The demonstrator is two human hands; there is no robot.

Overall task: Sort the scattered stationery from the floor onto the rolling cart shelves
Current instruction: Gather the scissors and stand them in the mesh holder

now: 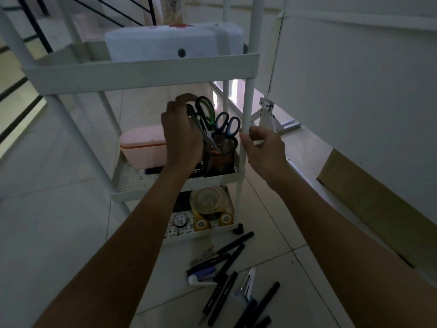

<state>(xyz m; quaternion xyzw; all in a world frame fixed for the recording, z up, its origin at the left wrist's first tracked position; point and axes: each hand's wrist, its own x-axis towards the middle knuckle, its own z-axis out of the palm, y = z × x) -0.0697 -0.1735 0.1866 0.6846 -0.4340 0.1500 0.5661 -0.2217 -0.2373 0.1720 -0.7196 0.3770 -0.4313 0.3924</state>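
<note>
Currently, your left hand [181, 136] is curled round the green-handled scissors [205, 114], gripping them at the handles, with the blades pointing down into the black mesh cup [220, 159]. That cup stands at the right end of the middle shelf [175, 185] of the white cart [142, 72], hard against the front right post [247, 110]. A pair of blue-handled scissors [227, 125] already stands in the cup, handles up, just beside the green pair. Your right hand [262, 147] grips that post, fingers wrapped round it at the height of the cup's rim.

A pink box [142, 147] with an orange seam sits on the middle shelf, to the left of your left hand. On the top shelf rests a white case [175, 41] with a red mark on its lid. The bottom shelf [203, 233] holds tape rolls [208, 202]: one large clear roll, with several smaller yellow and patterned ones near it.

On the tiled floor [59, 221] in front of the cart, stationery remains unsorted: black pens [227, 263] lying in a loose cluster, a white tube [201, 279] among them, and a small metal-bladed tool [248, 280] to their right; its exact kind cannot be made out in the dim light. A cardboard sheet [378, 202] leans at the right wall.
</note>
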